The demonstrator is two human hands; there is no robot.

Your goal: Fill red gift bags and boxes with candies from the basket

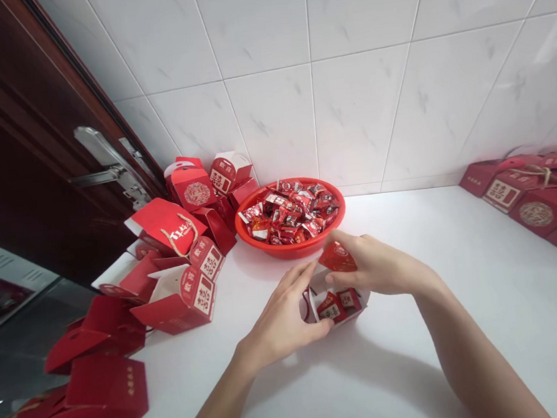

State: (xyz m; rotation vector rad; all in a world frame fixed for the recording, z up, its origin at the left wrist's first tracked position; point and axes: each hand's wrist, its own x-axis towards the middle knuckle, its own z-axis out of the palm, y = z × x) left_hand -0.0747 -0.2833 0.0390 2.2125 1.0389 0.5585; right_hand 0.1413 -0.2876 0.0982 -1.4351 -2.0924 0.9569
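Observation:
A small open candy box (pixel 364 308) stands on the white table in front of me, its pale inside facing up. Several red wrapped candies (pixel 330 307) lie in it. My left hand (pixel 283 317) is closed around the box's left side, thumb along the near edge. Above the far side of the box, my right hand (pixel 378 261) pinches a shiny orange-red wrapped candy (pixel 336 258) between thumb and fingers. Just beyond both hands sits a red plastic basin (pixel 291 251) heaped with wrapped candies (pixel 289 214).
Open red gift boxes (pixel 173 301) crowd the table's left side, some with rope handles. More red boxes (pixel 544 205) are grouped at the right against the tiled wall (pixel 269 123). A dark door with a metal handle (pixel 103 168) stands at the left.

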